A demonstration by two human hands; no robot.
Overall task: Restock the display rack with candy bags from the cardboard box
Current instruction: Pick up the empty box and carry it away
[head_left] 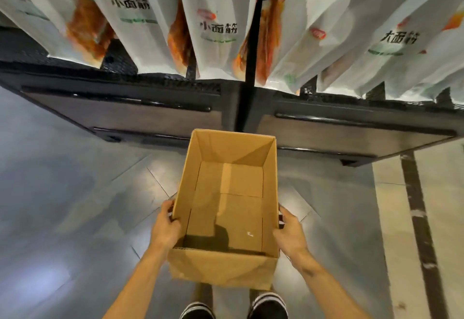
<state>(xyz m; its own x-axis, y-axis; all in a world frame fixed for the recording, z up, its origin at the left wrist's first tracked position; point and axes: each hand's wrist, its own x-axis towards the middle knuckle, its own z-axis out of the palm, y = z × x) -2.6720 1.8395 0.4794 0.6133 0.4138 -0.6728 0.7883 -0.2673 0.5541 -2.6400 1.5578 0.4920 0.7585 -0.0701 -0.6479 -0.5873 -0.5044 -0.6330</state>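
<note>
An open brown cardboard box (227, 208) hangs above the floor between my two hands, and nothing lies inside it. My left hand (165, 225) grips its left wall, fingers curled round the outside. On the opposite wall my right hand (288, 230) grips the same way. Above the box, white snack bags (216, 25) with black lettering and orange pictures hang in rows on the black display rack (251, 72).
Below the bags the rack has a dark base with black rails (120, 107). A black upright post (253, 42) splits the rack in two. Grey glossy floor tiles (75, 193) lie around. My shoes (268, 303) show at the bottom edge.
</note>
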